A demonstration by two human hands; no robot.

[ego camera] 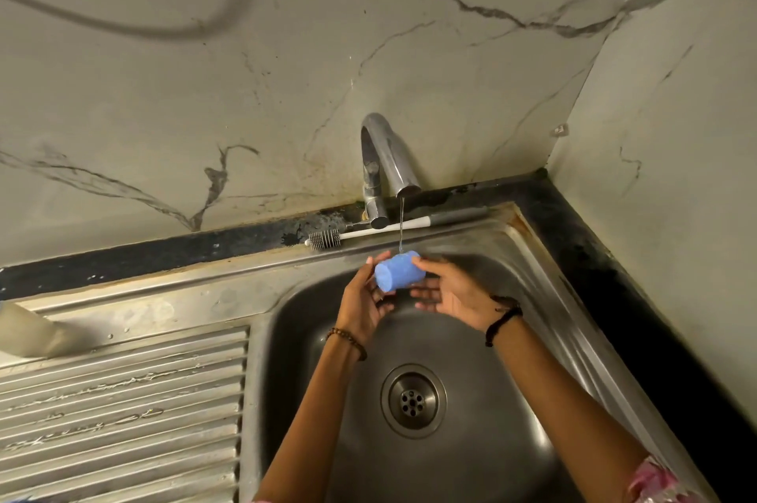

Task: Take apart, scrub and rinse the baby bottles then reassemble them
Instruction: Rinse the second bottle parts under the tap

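Under tap [389,158]: blue cap [399,271] on side, closed end toward camera-left; both hands' grip pinching it.

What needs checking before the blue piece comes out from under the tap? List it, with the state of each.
1. Water running: ok, a thin stream falls from the faucet onto the blue cap.
2. Hold on the cap: ok, the left hand and the right hand both have fingers on it, over the sink.
3. Soap rinsed off: cannot tell, no foam shows, but the inside is hidden.
4. Brush within reach: ok, the bottle brush lies on the ledge behind the sink.
5. Drain open: ok, the drain shows no standing water.
6. Other bottle parts: cannot tell, none in view.
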